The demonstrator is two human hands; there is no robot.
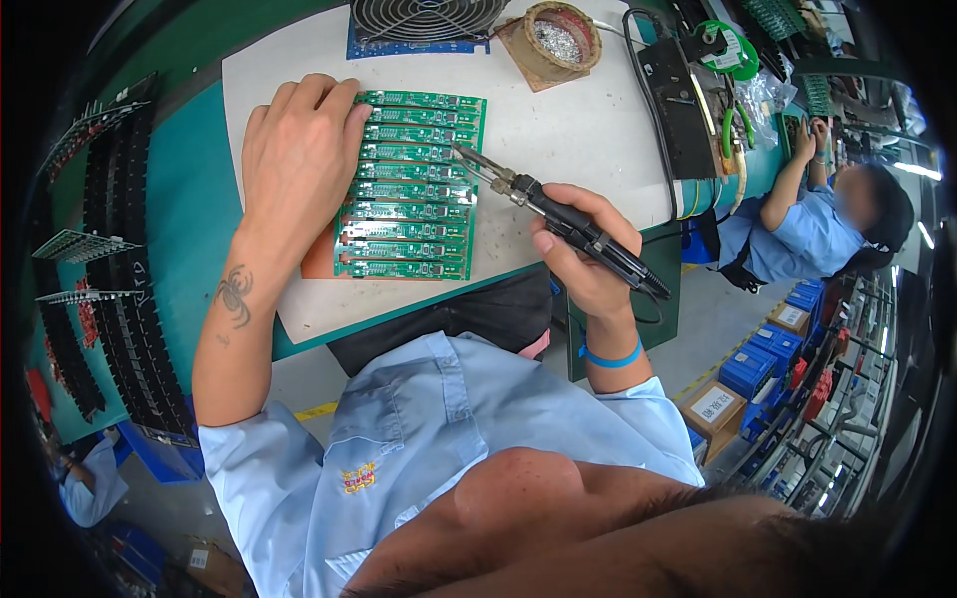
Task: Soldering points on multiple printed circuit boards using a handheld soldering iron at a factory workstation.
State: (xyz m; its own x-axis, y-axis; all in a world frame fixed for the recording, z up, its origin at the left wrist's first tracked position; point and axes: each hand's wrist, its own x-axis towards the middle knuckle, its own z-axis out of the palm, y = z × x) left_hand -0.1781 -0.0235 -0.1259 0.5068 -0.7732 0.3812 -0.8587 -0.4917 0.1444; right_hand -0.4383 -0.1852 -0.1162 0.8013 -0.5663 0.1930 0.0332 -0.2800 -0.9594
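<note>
A panel of green circuit boards (414,189), several narrow strips in a row, lies on a white sheet on the bench. My left hand (299,149) rests over its upper left edge, fingers bent and thumb against the board; the fingertips are partly hidden. In my right hand (593,249) is a black soldering iron (558,219) with a slim metal tip that looks forked. The tip meets or hovers just over the right part of the upper strips; contact cannot be made out. Reddish-brown material (319,257) shows beside the panel's lower left.
A round fan (427,18) stands at the far edge. Right of it is a tub of metallic shavings (560,42) on a brown pad. A black box (678,110) with a cable and a green solder reel (733,50) stand farther right. Black racks (120,249) hold boards at left. A co-worker (807,219) sits at right.
</note>
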